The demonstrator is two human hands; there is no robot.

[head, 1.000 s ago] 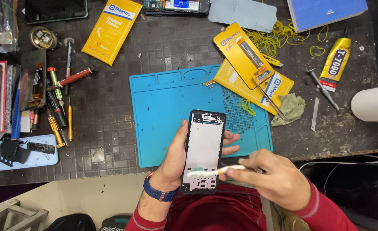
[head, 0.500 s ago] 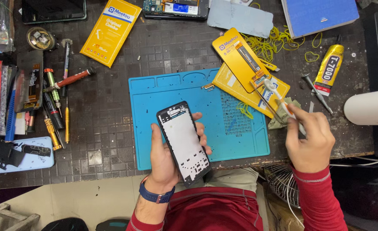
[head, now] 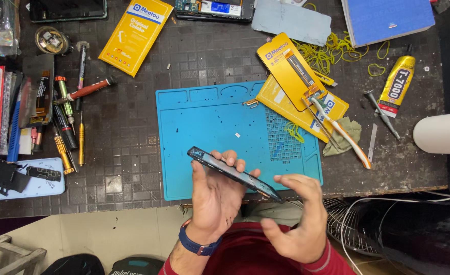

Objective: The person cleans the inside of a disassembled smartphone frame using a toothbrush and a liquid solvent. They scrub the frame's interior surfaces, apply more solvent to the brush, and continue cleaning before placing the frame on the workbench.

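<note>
Over blue mat [head: 209, 122], left hand [head: 214, 198] grips phone frame [head: 233, 173] (edge-on).

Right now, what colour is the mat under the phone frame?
Blue, a silicone work mat; the head view shows it clearly.

The blue mat [head: 209, 127] is mostly bare in the middle, so the hands could move there. Its right corner is blocked by yellow packs [head: 298, 86] and a toothbrush [head: 344, 135]. Screwdrivers [head: 69, 122] crowd the left side of the bench [head: 128, 153]. The dark patch between them and the mat is open. A glue tube [head: 398, 84] lies far right.
</note>
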